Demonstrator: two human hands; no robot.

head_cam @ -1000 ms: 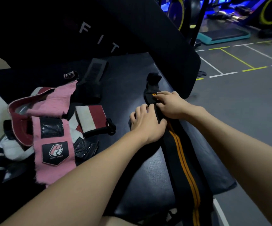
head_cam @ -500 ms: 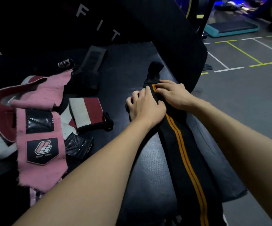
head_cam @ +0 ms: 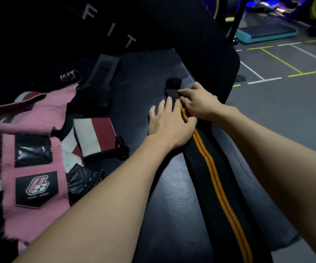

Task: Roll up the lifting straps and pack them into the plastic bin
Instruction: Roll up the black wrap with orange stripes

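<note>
Now | left hand (head_cam: 169,124) flat on black-orange strap (head_cam: 213,168) | right hand (head_cam: 198,103) pinching strap end

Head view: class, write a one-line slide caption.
Both hands press the long black orange-striped strap flat on the black padded bench.

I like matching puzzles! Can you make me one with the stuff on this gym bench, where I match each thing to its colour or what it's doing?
Things:
1. long strap
2. big frayed wrap
3. folded wrap
4. left hand

Descriptions:
A. red and white
B. pink with a black logo patch
C. resting flat on the strap's far end
D. black with orange stripes

Right pairs: 1-D, 2-B, 3-A, 4-C
</note>
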